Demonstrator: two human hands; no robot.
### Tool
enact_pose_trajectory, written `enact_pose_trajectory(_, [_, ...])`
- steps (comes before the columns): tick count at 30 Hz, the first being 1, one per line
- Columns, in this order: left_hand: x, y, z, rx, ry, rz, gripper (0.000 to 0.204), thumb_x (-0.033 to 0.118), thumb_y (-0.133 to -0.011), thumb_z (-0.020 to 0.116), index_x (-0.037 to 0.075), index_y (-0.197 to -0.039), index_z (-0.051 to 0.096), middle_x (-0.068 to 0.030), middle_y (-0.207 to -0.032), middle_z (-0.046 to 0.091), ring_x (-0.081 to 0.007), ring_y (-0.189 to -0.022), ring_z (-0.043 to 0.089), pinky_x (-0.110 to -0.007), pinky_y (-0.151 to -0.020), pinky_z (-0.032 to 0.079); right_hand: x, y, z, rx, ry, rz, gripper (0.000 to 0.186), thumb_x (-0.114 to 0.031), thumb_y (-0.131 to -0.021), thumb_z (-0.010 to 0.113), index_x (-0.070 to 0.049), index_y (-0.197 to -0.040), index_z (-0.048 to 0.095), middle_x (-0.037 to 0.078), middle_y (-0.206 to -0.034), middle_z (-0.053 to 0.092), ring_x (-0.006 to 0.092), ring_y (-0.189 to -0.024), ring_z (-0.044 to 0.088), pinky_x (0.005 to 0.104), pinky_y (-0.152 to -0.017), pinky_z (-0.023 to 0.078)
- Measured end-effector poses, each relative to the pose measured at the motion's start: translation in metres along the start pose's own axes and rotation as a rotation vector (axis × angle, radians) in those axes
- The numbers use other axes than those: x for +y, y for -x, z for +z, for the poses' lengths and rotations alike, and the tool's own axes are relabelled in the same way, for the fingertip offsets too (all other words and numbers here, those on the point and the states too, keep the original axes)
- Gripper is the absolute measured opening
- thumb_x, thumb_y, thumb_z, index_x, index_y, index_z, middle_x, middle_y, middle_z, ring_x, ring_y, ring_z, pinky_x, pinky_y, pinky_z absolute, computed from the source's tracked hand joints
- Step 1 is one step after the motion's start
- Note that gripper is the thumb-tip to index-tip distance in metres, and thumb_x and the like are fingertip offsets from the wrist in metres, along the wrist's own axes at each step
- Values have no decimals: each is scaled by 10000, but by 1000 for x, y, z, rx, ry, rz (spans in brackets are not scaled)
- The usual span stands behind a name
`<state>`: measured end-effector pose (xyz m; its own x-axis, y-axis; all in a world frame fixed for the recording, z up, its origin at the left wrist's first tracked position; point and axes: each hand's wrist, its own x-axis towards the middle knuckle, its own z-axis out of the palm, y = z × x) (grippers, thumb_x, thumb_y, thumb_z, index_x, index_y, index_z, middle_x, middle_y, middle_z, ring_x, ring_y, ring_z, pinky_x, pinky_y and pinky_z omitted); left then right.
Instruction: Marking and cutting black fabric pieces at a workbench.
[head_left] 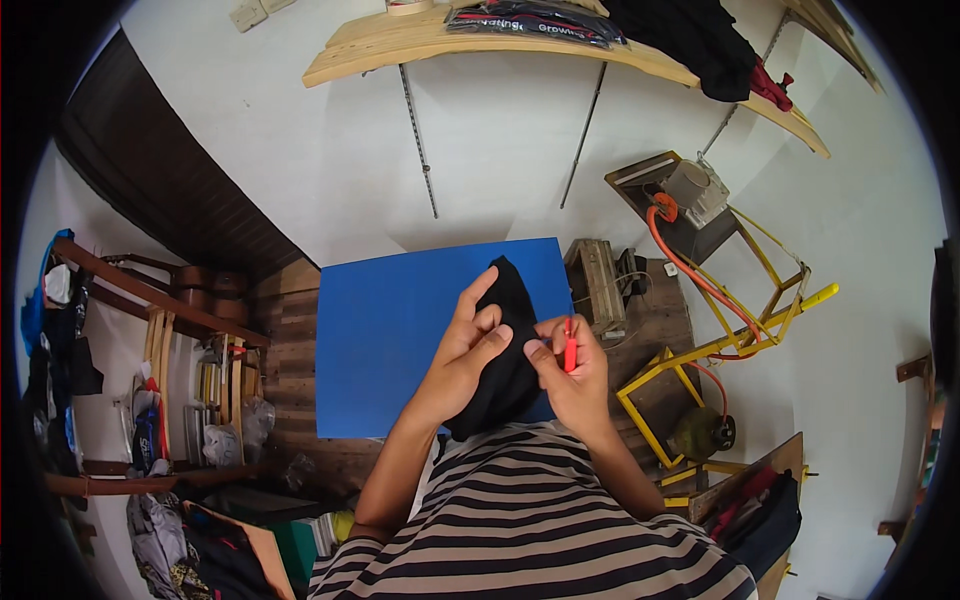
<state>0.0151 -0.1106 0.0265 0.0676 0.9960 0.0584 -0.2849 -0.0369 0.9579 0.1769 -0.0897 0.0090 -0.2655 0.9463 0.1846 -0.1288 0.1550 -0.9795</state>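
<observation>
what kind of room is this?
Likely a small home workshop, perhaps for garments: a blue work board on a wooden table, wall-mounted wooden shelves holding folded clothes, and a yellow metal frame beside a gas cylinder.

The red tool (569, 352) is mostly hidden inside the right hand (572, 378).

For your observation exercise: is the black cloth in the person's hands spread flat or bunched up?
Bunched up. The black cloth hangs in folds between the left hand and right hand, above the blue board.
</observation>
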Motion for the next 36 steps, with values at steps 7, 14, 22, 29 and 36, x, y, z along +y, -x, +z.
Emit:
enact_pose_trajectory(7, [-27,14,-5,-77,-224,71,394,133,-866,711,50,-1174,480,41,-764,437,-42,-712,404,-191,-648,341,-10,-10,-10,87,-132,-85,257,104,-836,550,-93,-836,385,80,-957,535,51,-571,430,192,-491,344])
enact_pose_trajectory(14, [57,18,-6,-89,-366,54,354,27,-826,712,-33,-1159,610,28,-808,599,-26,-772,516,-180,-693,406,-84,-43,-23,108,-337,-144,264,117,-803,564,-79,-820,388,70,-907,548,64,-629,442,190,-553,369])
enact_pose_trajectory(22, [28,24,-13,-216,307,-232,775,14,-653,624,-114,-1375,371,-160,-1237,583,-194,-1088,598,-283,-958,448,-64,-52,-13,-112,-115,-29,230,76,-792,603,-64,-824,424,43,-863,527,77,-759,461,215,-702,386])
enact_pose_trajectory(29, [1,34,-7,-138,692,-256,803,41,-643,586,-91,-1397,342,-166,-1210,589,-202,-1041,612,-276,-912,479,-30,-47,-9,-114,5,-61,194,4,-821,617,-52,-824,432,46,-848,531,116,-713,471,243,-674,407])
enact_pose_trajectory(36, [1,38,-13,-68,707,-224,803,45,-645,579,-86,-1399,338,-176,-1238,570,-214,-1040,615,-283,-911,486,-37,-17,-6,-114,599,-312,210,-183,-833,654,-26,-882,524,111,-638,492,244,-536,506,317,-530,416])
